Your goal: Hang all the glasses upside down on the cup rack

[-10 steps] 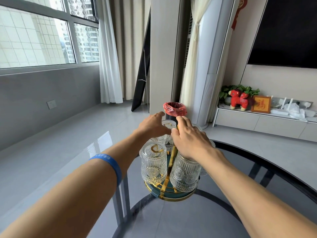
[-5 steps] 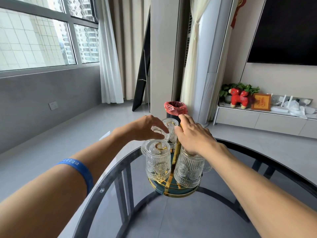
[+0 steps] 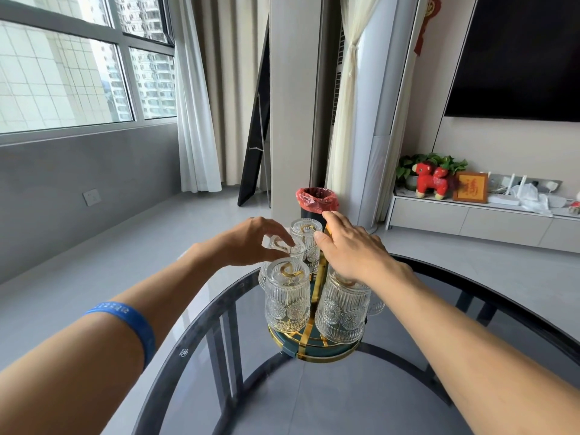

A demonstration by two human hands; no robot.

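Observation:
A gold wire cup rack on a teal round base (image 3: 317, 353) stands on the glass table (image 3: 314, 403). Ribbed clear glasses hang upside down on it: one front left (image 3: 287, 299), one front right (image 3: 342, 312), one at the back (image 3: 309, 243). My left hand (image 3: 248, 243) has its fingertips closed on the base of a further upside-down glass (image 3: 284, 244) at the rack's back left. Over the rack's top my right hand (image 3: 354, 249) pinches the gold centre post between thumb and index finger, and its palm hides the front right glass's base.
The round table's dark rim curves close around the rack, and its dark legs show through the glass. Behind the rack on the floor stands a black bin with a red bag (image 3: 317, 199). A low white cabinet (image 3: 470, 218) runs along the right wall.
My left hand has shifted left from above the back glass onto the back-left glass. My right hand stays on the rack's top. The view has tilted so more of the table shows.

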